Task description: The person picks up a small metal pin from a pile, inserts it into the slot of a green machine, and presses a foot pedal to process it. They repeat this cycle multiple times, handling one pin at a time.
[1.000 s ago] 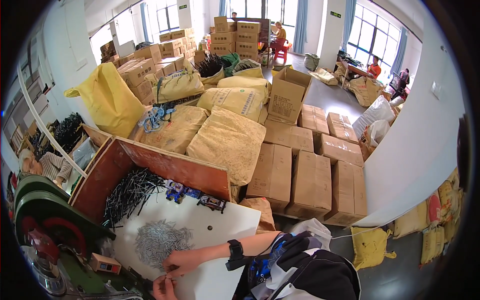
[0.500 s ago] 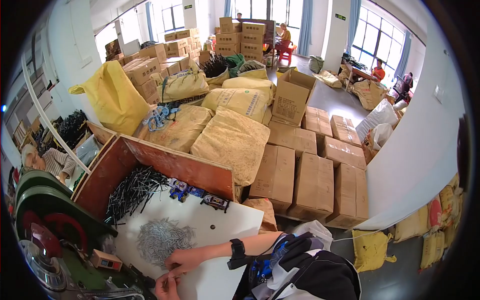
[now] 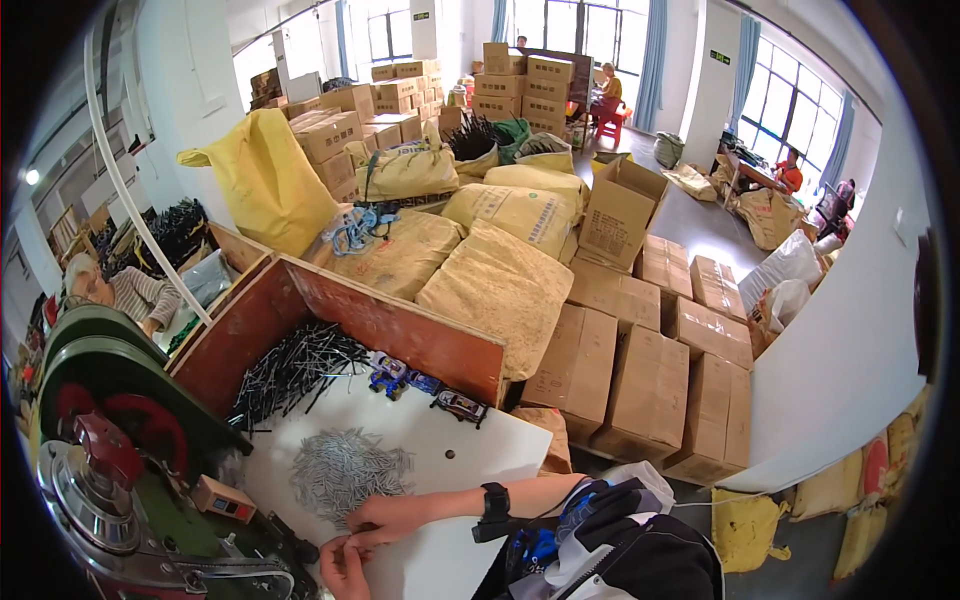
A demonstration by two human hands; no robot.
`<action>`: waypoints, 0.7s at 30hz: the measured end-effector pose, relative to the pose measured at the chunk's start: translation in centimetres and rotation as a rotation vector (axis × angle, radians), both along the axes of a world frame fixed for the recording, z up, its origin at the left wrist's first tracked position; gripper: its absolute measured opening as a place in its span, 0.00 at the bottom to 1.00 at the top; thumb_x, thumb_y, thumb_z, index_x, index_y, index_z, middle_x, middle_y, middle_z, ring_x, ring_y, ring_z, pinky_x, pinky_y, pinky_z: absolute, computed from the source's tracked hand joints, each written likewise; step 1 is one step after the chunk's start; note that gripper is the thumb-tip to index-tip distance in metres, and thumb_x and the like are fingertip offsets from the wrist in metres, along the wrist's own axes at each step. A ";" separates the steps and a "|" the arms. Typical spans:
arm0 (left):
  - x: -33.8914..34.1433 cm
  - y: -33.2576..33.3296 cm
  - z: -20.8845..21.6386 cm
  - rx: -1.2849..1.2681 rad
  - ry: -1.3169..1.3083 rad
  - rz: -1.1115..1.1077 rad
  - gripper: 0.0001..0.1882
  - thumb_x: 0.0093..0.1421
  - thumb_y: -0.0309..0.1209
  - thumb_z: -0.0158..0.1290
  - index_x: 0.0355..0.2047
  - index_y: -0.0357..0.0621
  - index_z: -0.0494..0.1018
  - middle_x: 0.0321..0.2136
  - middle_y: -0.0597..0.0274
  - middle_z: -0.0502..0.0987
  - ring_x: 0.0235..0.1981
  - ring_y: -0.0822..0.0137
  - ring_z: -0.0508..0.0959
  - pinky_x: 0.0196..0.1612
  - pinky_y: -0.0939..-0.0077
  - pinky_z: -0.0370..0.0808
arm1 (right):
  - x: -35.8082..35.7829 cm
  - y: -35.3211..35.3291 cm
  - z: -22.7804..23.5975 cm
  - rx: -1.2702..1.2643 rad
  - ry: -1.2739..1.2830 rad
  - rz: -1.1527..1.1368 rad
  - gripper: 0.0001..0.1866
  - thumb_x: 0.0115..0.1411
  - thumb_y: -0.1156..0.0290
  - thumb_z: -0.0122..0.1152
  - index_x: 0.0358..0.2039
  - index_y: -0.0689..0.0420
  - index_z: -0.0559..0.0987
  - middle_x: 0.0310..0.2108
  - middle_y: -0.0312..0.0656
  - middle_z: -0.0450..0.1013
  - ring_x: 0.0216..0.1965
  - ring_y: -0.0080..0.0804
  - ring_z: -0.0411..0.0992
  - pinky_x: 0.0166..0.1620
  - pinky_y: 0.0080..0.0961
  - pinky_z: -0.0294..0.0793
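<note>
Both my hands meet at the near edge of the white tabletop (image 3: pixel 470 470), their fingertips pinched together. My right hand (image 3: pixel 385 518) is closed, its forearm lying across the table from the right with a black band on the wrist. Just below it, my left hand (image 3: pixel 343 567) is also closed, partly cut off by the lower edge. Whatever lies between the fingers is too small to make out. Right beside my right hand spreads a heap of small silver metal pins (image 3: pixel 345 465). Farther back lies a pile of thin black rods (image 3: pixel 300 370).
A green machine (image 3: pixel 120 390) with a chrome wheel stands at left. Toy cars (image 3: pixel 460 406) sit by a reddish wooden board (image 3: pixel 390 330). Beyond are full sacks (image 3: pixel 500 290) and cardboard boxes (image 3: pixel 640 390). A co-worker (image 3: pixel 125 290) sits at far left; others sit by the windows.
The whole view has shifted, so the scene sits farther right and mostly a little lower. My hands stay together beside the pin heap, their fingers still pinched.
</note>
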State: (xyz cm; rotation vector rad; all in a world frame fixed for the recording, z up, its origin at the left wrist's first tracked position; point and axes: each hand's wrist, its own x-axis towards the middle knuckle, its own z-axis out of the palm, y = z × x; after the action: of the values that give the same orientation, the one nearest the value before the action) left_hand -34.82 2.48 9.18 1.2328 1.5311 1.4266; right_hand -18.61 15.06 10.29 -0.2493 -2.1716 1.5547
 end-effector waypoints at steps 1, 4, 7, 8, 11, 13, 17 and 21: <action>-0.1 0.0 -0.3 -0.004 -0.004 -0.003 0.12 0.65 0.31 0.51 0.43 0.35 0.74 0.31 0.62 0.78 0.29 0.73 0.75 0.34 0.79 0.73 | -0.1 0.0 0.1 0.007 -0.011 0.008 0.18 0.64 0.60 0.53 0.24 0.60 0.71 0.16 0.37 0.70 0.18 0.27 0.70 0.23 0.26 0.67; -0.6 0.0 -1.4 0.046 0.104 0.018 0.11 0.65 0.30 0.50 0.43 0.36 0.74 0.30 0.62 0.78 0.27 0.74 0.74 0.32 0.79 0.73 | -0.2 -0.2 0.3 0.016 -0.035 0.015 0.19 0.65 0.59 0.52 0.23 0.61 0.71 0.15 0.38 0.70 0.18 0.27 0.71 0.23 0.26 0.68; -0.7 0.0 -1.7 0.013 0.106 0.015 0.11 0.65 0.30 0.50 0.44 0.36 0.74 0.29 0.62 0.78 0.26 0.74 0.74 0.31 0.80 0.73 | -0.1 -0.4 0.6 -0.080 -0.070 0.042 0.21 0.64 0.59 0.51 0.21 0.63 0.73 0.16 0.39 0.72 0.17 0.28 0.73 0.22 0.25 0.70; -0.7 0.0 -1.7 -0.003 0.110 0.018 0.12 0.65 0.30 0.50 0.44 0.36 0.74 0.29 0.62 0.78 0.26 0.74 0.74 0.30 0.80 0.72 | -0.1 -0.3 0.6 -0.082 -0.069 0.036 0.21 0.64 0.59 0.51 0.21 0.63 0.73 0.16 0.39 0.72 0.17 0.28 0.73 0.22 0.25 0.70; -0.5 0.1 -1.4 0.024 0.100 0.017 0.12 0.64 0.30 0.50 0.44 0.36 0.73 0.29 0.62 0.78 0.25 0.74 0.74 0.29 0.80 0.72 | 0.1 -0.4 0.7 -0.067 -0.052 0.033 0.22 0.65 0.59 0.50 0.21 0.63 0.74 0.16 0.39 0.72 0.17 0.27 0.73 0.21 0.24 0.71; -0.3 0.1 -1.1 0.036 0.096 0.016 0.12 0.64 0.30 0.50 0.44 0.36 0.73 0.28 0.62 0.78 0.25 0.74 0.74 0.29 0.80 0.72 | 0.2 -0.4 0.8 -0.074 -0.059 0.030 0.22 0.65 0.59 0.51 0.21 0.63 0.74 0.16 0.39 0.72 0.17 0.27 0.73 0.21 0.24 0.71; 0.2 -0.1 -0.3 -0.017 0.020 0.041 0.12 0.64 0.30 0.51 0.44 0.36 0.73 0.29 0.61 0.78 0.25 0.74 0.74 0.29 0.79 0.73 | 0.2 -0.5 0.7 -0.081 -0.073 0.026 0.22 0.64 0.58 0.52 0.21 0.63 0.73 0.16 0.39 0.72 0.17 0.26 0.73 0.21 0.23 0.70; -0.2 0.0 -0.6 -0.025 0.052 0.036 0.12 0.64 0.31 0.52 0.44 0.35 0.73 0.29 0.60 0.78 0.25 0.74 0.74 0.30 0.79 0.73 | 0.1 -0.5 0.6 -0.063 -0.065 0.009 0.21 0.63 0.58 0.54 0.22 0.63 0.73 0.16 0.38 0.72 0.17 0.26 0.72 0.22 0.24 0.70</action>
State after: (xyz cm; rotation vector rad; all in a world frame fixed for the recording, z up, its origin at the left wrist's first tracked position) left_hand -35.00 2.47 8.56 1.2415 1.6093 1.4038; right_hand -18.51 14.61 10.86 -0.3150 -2.1777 1.6435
